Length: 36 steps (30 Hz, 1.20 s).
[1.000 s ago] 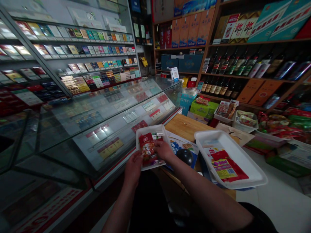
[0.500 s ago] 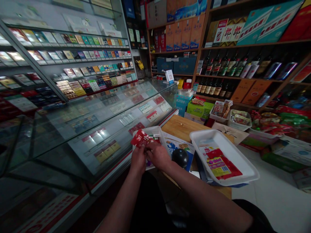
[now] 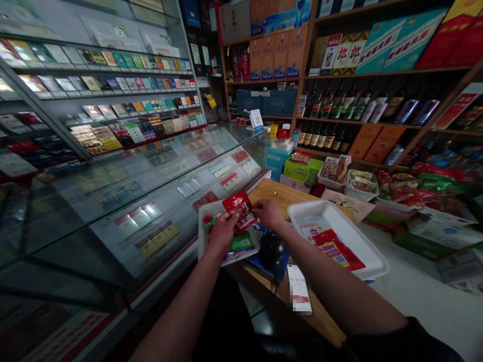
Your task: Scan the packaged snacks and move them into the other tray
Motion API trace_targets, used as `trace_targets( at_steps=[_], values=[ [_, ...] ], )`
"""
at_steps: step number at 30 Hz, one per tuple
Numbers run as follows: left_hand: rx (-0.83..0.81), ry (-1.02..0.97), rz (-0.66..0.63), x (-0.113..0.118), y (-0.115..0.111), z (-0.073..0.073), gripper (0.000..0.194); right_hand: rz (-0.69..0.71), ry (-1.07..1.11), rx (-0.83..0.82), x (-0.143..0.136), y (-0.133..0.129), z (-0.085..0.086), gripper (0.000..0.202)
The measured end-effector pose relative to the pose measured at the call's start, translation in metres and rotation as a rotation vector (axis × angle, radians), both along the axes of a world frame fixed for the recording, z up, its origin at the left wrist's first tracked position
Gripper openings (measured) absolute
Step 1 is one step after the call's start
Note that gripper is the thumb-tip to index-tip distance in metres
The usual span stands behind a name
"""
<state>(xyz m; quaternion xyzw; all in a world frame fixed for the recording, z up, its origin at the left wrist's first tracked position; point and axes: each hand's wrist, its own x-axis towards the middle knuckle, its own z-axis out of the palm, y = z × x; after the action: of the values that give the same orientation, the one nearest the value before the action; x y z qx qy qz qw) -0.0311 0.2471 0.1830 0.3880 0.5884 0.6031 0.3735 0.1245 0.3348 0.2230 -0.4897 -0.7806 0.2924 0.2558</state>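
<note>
A red snack packet is pinched by my left hand at its lower left side. My right hand has its fingers closed at the packet's right edge. Both hands are above a white tray of packets, among them a green and purple packet. To the right stands a larger white tub with red packets lying in it. Between the two containers sits a dark round object with a cable, on a blue printed surface.
A phone lies on the wooden table near my right forearm. On the left runs a glass display counter. Shelves with bottles and boxes stand behind, and bins of snacks are at the right.
My right hand has moved right, away from my left, to the packet's right edge. The red packet is raised and shows more of its front. The view has shifted slightly right.
</note>
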Motion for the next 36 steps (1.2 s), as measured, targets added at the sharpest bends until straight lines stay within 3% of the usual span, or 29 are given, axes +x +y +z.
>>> trace_targets(
  at_steps=[3, 8, 11, 27, 36],
  values=[
    [-0.021, 0.131, -0.085, -0.001, 0.012, 0.001, 0.037, -0.041, -0.020, -0.013, 0.012, 0.009, -0.009, 0.012],
    [-0.079, 0.566, -0.087, 0.002, 0.030, 0.005, 0.026, -0.043, -0.081, -0.022, 0.030, 0.018, -0.023, 0.013],
    [-0.103, 0.694, -0.113, 0.010, 0.036, 0.005, 0.025, -0.048, -0.127, -0.013, 0.038, 0.021, -0.030, 0.015],
    [-0.123, 0.687, -0.172, 0.031, 0.050, -0.026, 0.021, -0.082, -0.153, -0.032, 0.059, 0.020, -0.054, 0.017],
    [-0.143, 0.759, -0.163, 0.037, 0.046, -0.016, 0.022, -0.103, -0.132, -0.016, 0.063, 0.020, -0.058, 0.018]
  ],
)
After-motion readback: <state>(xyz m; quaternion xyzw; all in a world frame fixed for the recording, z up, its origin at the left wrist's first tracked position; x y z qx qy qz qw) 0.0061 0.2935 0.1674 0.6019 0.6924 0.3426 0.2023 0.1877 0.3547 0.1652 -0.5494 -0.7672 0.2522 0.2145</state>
